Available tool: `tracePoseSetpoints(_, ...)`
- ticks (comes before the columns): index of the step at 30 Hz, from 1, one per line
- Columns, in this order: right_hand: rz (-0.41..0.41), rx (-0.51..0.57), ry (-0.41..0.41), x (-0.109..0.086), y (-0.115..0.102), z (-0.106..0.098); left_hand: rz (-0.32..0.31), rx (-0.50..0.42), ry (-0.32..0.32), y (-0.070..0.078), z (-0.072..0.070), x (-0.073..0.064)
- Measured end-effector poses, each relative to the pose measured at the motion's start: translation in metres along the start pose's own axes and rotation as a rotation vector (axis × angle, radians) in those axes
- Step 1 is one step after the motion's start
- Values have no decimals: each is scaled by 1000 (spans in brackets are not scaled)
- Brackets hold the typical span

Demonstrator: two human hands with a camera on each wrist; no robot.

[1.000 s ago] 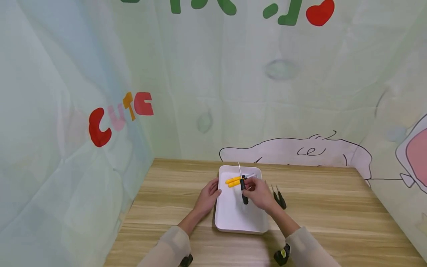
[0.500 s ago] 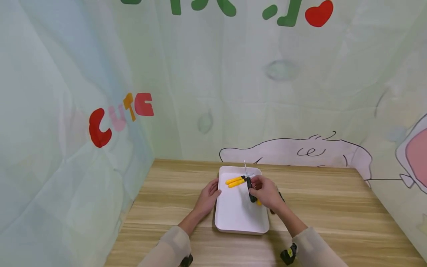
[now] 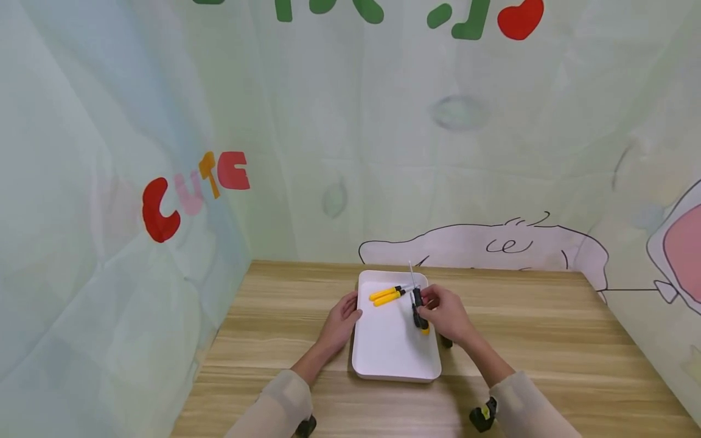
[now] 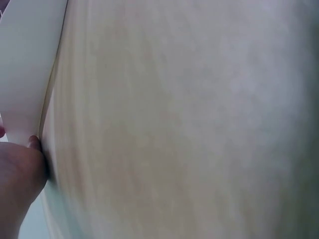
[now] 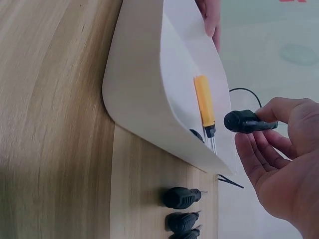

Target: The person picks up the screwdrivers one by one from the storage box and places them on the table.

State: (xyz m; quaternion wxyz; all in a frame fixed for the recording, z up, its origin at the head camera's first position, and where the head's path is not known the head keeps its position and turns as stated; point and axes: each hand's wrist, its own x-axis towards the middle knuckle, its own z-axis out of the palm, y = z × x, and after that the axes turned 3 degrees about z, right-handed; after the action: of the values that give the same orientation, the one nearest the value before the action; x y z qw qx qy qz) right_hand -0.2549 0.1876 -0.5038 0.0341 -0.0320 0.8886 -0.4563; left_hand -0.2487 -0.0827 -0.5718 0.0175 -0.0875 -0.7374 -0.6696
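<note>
My right hand (image 3: 446,313) pinches a black-handled screwdriver (image 5: 244,121) between thumb and fingers, over the right side of the white tray (image 3: 391,359). Its thin shaft points toward the back wall in the head view. My left hand (image 3: 339,322) holds the tray's left side, thumb at the rim and fingers along the outer wall; the left wrist view shows part of this hand (image 4: 20,169) against the wall. Two yellow-handled screwdrivers (image 3: 387,297) lie in the tray's far part. Under the held screwdriver are another black handle (image 3: 415,320) and a yellow end (image 3: 425,331), partly covered.
Several black-handled screwdrivers (image 5: 182,197) lie on the wooden table (image 3: 526,340) right of the tray, mostly hidden behind my right hand in the head view. A printed cloth wall (image 3: 383,182) rises behind the table, and another stands along the left.
My right hand has moved rightward across the tray with the screwdriver, and a black handle beneath it has come into sight. My left hand keeps its place on the tray.
</note>
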Motion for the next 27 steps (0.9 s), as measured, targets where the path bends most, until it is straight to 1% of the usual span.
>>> tracePoseSetpoints(4, -23, -3, 10, 0, 2, -4, 8, -4, 1, 0, 0, 0)
tracePoseSetpoints(7, -35, -9, 19, -1, 5, -7, 3, -3, 3, -1, 0, 1)
tracePoseSetpoints(15, 0, -5, 25, 0, 16, -12, -9, -10, -4, -3, 0, 2)
tracePoseSetpoints(21, -9, -9, 48, -1, 24, -17, 0, -15, -8, 1, 0, -1)
tracePoseSetpoints(23, -5, -11, 55, -2, 26, -19, 10, -14, -9, 1, 0, -1)
tracePoseSetpoints(27, 19, -14, 54, -2, 30, -24, 11, -17, -9, 0, 0, -1)
